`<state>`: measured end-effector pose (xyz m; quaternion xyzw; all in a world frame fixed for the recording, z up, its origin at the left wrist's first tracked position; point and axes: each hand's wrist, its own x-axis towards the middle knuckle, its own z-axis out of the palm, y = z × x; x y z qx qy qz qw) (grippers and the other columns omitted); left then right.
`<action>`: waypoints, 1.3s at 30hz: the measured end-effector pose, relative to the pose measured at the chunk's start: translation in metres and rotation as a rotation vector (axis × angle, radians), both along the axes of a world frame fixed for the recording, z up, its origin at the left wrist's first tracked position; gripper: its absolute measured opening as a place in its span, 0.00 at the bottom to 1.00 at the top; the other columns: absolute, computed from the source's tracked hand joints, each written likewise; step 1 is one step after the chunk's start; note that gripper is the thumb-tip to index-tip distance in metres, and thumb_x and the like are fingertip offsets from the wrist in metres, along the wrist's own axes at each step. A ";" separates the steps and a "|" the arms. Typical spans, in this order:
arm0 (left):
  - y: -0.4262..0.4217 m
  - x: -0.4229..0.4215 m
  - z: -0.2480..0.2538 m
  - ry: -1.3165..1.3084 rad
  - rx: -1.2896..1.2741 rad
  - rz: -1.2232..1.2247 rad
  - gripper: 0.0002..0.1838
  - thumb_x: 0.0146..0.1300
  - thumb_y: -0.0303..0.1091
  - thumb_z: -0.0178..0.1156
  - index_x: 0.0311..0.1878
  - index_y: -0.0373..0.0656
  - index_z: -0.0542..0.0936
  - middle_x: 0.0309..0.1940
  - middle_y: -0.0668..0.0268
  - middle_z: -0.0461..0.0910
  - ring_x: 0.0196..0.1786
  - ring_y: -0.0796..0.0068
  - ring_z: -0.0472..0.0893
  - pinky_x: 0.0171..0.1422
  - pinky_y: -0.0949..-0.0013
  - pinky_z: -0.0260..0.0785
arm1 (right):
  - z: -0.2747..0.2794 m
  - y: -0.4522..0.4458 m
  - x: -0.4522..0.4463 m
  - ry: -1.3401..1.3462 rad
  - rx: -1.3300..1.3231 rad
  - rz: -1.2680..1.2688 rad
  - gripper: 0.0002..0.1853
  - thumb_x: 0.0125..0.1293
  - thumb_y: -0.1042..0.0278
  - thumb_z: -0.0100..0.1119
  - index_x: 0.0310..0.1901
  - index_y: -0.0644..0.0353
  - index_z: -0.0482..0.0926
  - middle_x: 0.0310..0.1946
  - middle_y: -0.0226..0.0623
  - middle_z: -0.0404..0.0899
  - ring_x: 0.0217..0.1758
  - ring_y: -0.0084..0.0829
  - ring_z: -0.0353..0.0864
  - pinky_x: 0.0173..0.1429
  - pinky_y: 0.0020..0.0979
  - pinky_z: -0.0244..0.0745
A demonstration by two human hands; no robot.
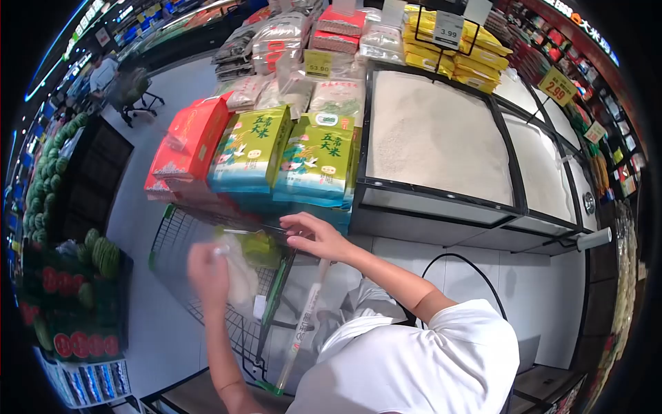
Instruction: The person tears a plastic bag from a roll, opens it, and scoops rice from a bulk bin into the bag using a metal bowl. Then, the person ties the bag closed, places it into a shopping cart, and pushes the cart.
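Over the wire shopping cart (238,331), my left hand (209,270) is closed at the gathered top of a clear plastic bag (240,276) with pale contents; motion blurs it. Green items (261,248) lie in the cart just beside that bag. My right hand (314,236) hangs above the cart's near right part, fingers spread and curved, with nothing visible in it. The cart's handle (301,331) runs below my right hand. Green-and-blue rice bags (317,162) stand upright just beyond my hands.
Red bags (189,141) stand left of the green ones. An open bin of white rice (438,138) is at the right, its black frame edging the aisle. Watermelons (105,257) fill a display at the left. A person (105,74) with a cart is far left.
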<state>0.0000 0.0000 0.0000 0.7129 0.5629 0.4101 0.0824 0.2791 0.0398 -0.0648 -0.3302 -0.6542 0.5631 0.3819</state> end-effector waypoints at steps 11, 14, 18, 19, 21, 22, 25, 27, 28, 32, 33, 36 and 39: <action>0.109 0.350 0.059 -0.647 -0.119 -0.441 0.09 0.61 0.19 0.54 0.45 0.36 0.77 0.40 0.68 0.74 0.41 0.80 0.74 0.46 0.76 0.68 | 0.051 0.039 0.230 0.013 0.391 -0.510 0.29 0.63 0.53 0.64 0.62 0.59 0.70 0.57 0.45 0.71 0.64 0.44 0.70 0.66 0.38 0.65; 0.147 0.450 0.035 -0.746 -0.251 -0.471 0.10 0.61 0.21 0.58 0.46 0.38 0.76 0.38 0.69 0.75 0.39 0.82 0.74 0.45 0.76 0.69 | 0.016 0.063 0.331 0.022 0.356 -0.640 0.19 0.66 0.60 0.62 0.55 0.58 0.76 0.48 0.39 0.76 0.53 0.41 0.78 0.57 0.34 0.72; 0.189 0.552 -0.002 -0.850 -0.449 -0.616 0.11 0.56 0.22 0.60 0.42 0.44 0.74 0.35 0.73 0.75 0.35 0.85 0.72 0.36 0.79 0.61 | -0.007 0.077 0.438 -0.046 0.154 -0.644 0.17 0.67 0.62 0.60 0.54 0.59 0.77 0.48 0.38 0.76 0.53 0.36 0.78 0.57 0.32 0.71; 0.197 0.571 -0.010 -0.844 -0.504 -0.645 0.11 0.55 0.23 0.59 0.42 0.45 0.74 0.34 0.74 0.74 0.35 0.86 0.72 0.35 0.79 0.59 | -0.012 0.080 0.457 -0.038 0.130 -0.658 0.17 0.67 0.63 0.60 0.55 0.59 0.77 0.49 0.38 0.76 0.53 0.36 0.78 0.58 0.32 0.71; 0.210 0.606 -0.022 -0.813 -0.606 -0.684 0.11 0.55 0.23 0.59 0.42 0.46 0.74 0.32 0.75 0.74 0.34 0.87 0.71 0.34 0.80 0.59 | -0.017 0.084 0.487 -0.001 0.167 -0.728 0.17 0.67 0.64 0.60 0.55 0.59 0.77 0.49 0.38 0.76 0.53 0.35 0.78 0.59 0.32 0.71; 0.215 0.622 -0.027 -0.793 -0.660 -0.702 0.11 0.55 0.24 0.59 0.42 0.46 0.74 0.31 0.75 0.74 0.33 0.87 0.71 0.34 0.80 0.58 | -0.018 0.084 0.498 0.026 0.227 -0.785 0.17 0.67 0.64 0.59 0.55 0.58 0.77 0.50 0.38 0.76 0.54 0.35 0.78 0.60 0.32 0.71; 0.229 0.663 -0.044 -0.695 -0.778 -0.823 0.11 0.55 0.26 0.61 0.42 0.46 0.75 0.31 0.75 0.76 0.34 0.87 0.72 0.34 0.80 0.58 | -0.010 0.081 0.518 0.014 0.261 -0.872 0.17 0.65 0.66 0.60 0.55 0.59 0.77 0.50 0.38 0.77 0.54 0.35 0.79 0.60 0.32 0.71; 0.234 0.679 -0.055 -0.608 -0.831 -0.864 0.11 0.57 0.27 0.64 0.43 0.44 0.76 0.33 0.73 0.79 0.35 0.86 0.75 0.36 0.79 0.62 | -0.017 0.085 0.532 -0.029 0.227 -0.915 0.16 0.64 0.67 0.61 0.54 0.59 0.78 0.48 0.38 0.78 0.52 0.34 0.80 0.58 0.32 0.73; 0.238 0.686 -0.063 -0.558 -0.846 -0.892 0.11 0.58 0.28 0.65 0.43 0.44 0.77 0.33 0.72 0.79 0.36 0.85 0.75 0.37 0.79 0.63 | -0.028 0.089 0.539 -0.054 0.201 -0.945 0.16 0.64 0.68 0.62 0.53 0.59 0.78 0.47 0.38 0.79 0.50 0.34 0.80 0.56 0.32 0.74; 0.249 0.696 -0.078 -0.224 -0.798 -0.984 0.07 0.62 0.28 0.64 0.42 0.41 0.78 0.32 0.73 0.79 0.37 0.86 0.76 0.39 0.78 0.65 | -0.047 0.083 0.556 -0.276 0.134 -0.977 0.13 0.63 0.70 0.63 0.49 0.58 0.80 0.41 0.37 0.83 0.42 0.34 0.83 0.47 0.31 0.77; 0.251 0.698 -0.083 -0.208 -0.806 -0.984 0.08 0.62 0.29 0.65 0.42 0.41 0.78 0.32 0.73 0.80 0.36 0.85 0.76 0.40 0.77 0.66 | -0.050 0.082 0.557 -0.289 0.166 -1.002 0.12 0.63 0.70 0.62 0.49 0.58 0.81 0.40 0.37 0.83 0.40 0.34 0.83 0.46 0.31 0.77; 0.264 0.708 -0.095 -0.105 -0.735 -1.016 0.09 0.62 0.32 0.66 0.42 0.42 0.79 0.31 0.72 0.81 0.36 0.82 0.77 0.41 0.75 0.68 | -0.061 0.085 0.558 -0.347 0.213 -1.060 0.12 0.63 0.70 0.62 0.48 0.57 0.82 0.39 0.37 0.84 0.38 0.33 0.83 0.43 0.30 0.78; 0.280 0.714 -0.107 0.067 -0.573 -1.043 0.09 0.62 0.33 0.65 0.43 0.42 0.79 0.35 0.70 0.82 0.40 0.77 0.79 0.43 0.70 0.69 | -0.077 0.090 0.562 -0.363 0.115 -1.101 0.12 0.65 0.69 0.61 0.49 0.59 0.82 0.39 0.39 0.84 0.37 0.30 0.83 0.42 0.28 0.77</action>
